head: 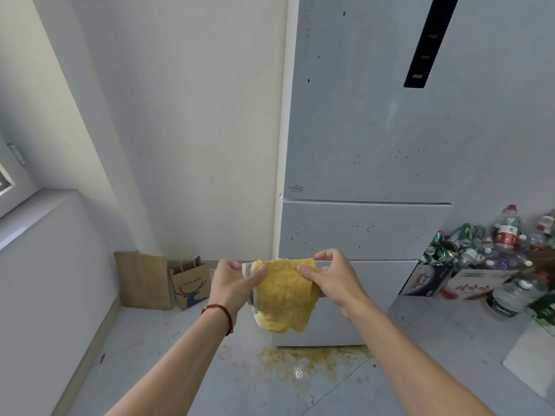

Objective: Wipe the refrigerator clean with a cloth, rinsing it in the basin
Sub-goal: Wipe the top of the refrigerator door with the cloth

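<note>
A yellow cloth (283, 295) with a white underside hangs in front of me at waist height. My left hand (235, 283) pinches its upper left edge and my right hand (329, 277) pinches its upper right edge, stretching it between them. Behind it stands the pale grey refrigerator (369, 145), its doors and drawer fronts dotted with small dark specks. A black display strip (429, 40) runs down the upper door. No basin is in view.
Yellowish stains (303, 360) spread over the floor at the refrigerator's foot. Two brown paper bags (168, 283) lean against the wall on the left. Cardboard boxes (444, 280) with many bottles and cans (492, 238) are piled at the right. A window ledge (30, 217) runs along the left.
</note>
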Demonstrator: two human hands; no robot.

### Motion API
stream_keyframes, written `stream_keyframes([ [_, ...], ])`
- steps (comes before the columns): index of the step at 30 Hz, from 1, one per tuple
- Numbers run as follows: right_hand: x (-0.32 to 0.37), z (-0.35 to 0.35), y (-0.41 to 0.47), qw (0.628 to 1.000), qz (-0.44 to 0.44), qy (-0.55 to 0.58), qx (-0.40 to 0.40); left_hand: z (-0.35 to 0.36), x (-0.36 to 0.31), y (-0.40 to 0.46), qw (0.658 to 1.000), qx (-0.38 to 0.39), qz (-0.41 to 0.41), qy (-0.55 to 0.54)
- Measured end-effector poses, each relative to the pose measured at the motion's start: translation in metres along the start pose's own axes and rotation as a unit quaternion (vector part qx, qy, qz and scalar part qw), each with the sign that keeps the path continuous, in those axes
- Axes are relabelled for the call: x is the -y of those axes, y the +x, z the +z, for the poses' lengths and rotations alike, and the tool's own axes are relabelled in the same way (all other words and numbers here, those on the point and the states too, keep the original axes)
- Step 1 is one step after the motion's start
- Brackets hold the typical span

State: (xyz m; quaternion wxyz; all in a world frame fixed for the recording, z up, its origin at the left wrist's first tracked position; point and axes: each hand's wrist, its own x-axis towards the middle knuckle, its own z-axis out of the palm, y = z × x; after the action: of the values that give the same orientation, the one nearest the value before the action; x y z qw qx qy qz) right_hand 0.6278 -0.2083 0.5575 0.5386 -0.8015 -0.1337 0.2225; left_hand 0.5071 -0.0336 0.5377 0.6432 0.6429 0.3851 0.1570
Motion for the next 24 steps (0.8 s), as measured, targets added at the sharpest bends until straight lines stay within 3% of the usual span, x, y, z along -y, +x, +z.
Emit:
stream_keyframes([
  [2,-0.002,-0.007,0.002,0.997,-0.023,0.057,0.052,-0.005,-0.007,0.005,1.0,0.011,-0.008,-0.023],
  [5,-0.004,-0.015,0.001,0.977,-0.048,0.13,0.162,-0.009,-0.02,0.01,0.975,0.145,-0.022,-0.166],
  [8,-0.006,-0.016,0.003,0.98,-0.111,0.078,0.146,-0.011,-0.028,0.008,0.963,0.226,0.024,-0.141],
  [13,0.001,-0.018,0.009,0.983,-0.172,-0.007,0.06,-0.005,-0.039,0.019,0.978,0.154,0.135,-0.046],
  [19,-0.001,-0.025,0.014,0.984,-0.156,0.077,0.042,-0.007,-0.043,0.026,0.966,0.205,0.159,-0.006],
  [21,0.003,-0.031,0.018,0.986,-0.159,0.033,0.027,-0.007,-0.047,0.028,0.956,0.215,0.186,0.069],
  [24,0.016,-0.034,0.022,0.976,-0.185,-0.105,-0.037,0.0,-0.058,0.032,0.925,0.133,0.264,0.239],
])
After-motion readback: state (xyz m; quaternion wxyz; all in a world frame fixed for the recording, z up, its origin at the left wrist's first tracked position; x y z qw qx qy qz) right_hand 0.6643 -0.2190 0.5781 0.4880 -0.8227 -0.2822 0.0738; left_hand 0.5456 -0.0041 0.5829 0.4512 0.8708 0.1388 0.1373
